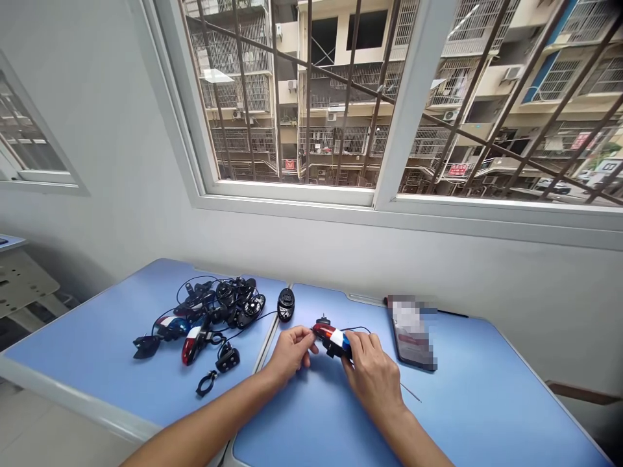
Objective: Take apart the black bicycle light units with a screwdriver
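Observation:
My left hand (291, 355) pinches the red end of a red, white and blue bicycle light (331, 338), and my right hand (372, 376) grips its blue end. A thin black wire runs from the light towards my right hand. To the left, on the neighbouring desk, lies a tangled heap of black bicycle-light parts and cables (214, 311), with a similar striped light (195, 344) among them. A black oval unit (286, 304) stands near the desk join, and a black clamp ring (206, 383) lies apart.
Two blue desks (97, 350) meet beside my hands. A smartphone (411, 333) with a blurred screen lies right of my hands, and a thin metal pin (411, 392) lies near my right wrist. A barred window (302, 97) fills the wall behind.

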`<state>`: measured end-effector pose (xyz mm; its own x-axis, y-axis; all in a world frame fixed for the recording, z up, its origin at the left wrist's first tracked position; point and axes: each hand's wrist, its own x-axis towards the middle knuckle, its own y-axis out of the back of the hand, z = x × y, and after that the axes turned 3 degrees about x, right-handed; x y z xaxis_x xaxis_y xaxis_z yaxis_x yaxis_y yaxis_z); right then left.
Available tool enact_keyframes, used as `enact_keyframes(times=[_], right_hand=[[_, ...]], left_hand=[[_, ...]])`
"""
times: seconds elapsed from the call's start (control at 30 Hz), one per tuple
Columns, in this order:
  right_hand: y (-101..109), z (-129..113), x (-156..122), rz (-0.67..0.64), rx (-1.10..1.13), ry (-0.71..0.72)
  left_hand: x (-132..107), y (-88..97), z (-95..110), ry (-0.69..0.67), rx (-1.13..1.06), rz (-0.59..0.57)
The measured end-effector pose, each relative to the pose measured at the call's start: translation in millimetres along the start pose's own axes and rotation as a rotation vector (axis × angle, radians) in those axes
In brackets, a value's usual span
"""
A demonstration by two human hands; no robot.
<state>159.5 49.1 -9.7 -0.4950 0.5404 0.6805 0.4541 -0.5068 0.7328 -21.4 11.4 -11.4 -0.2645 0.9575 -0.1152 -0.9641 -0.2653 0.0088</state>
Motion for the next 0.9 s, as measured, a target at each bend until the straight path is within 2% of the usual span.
enact_keyframes(times=[0.3, 0.57, 0.8, 0.9], right_hand=[[1.2, 0.5, -0.4, -0.003, -0.014, -0.024], [-1.7, -7.1, -2.2, 0.064, -0.044, 0.002], [-4.9, -6.8, -3.0, 0.052, -0.026, -0.028], [-4.6, -6.4, -2.8, 0.064, -0.056, -0.024]], left_hand=[[-1.9, -0.6, 1.7, 0.017, -0.085, 0.022], [-0.1, 0.5, 4.5, 0.045, -0.185, 0.021], [-1.4, 0.1, 2.9, 0.068, -0.276, 0.036], [-3.2, 0.4, 3.3, 0.103, -0.326, 0.009]])
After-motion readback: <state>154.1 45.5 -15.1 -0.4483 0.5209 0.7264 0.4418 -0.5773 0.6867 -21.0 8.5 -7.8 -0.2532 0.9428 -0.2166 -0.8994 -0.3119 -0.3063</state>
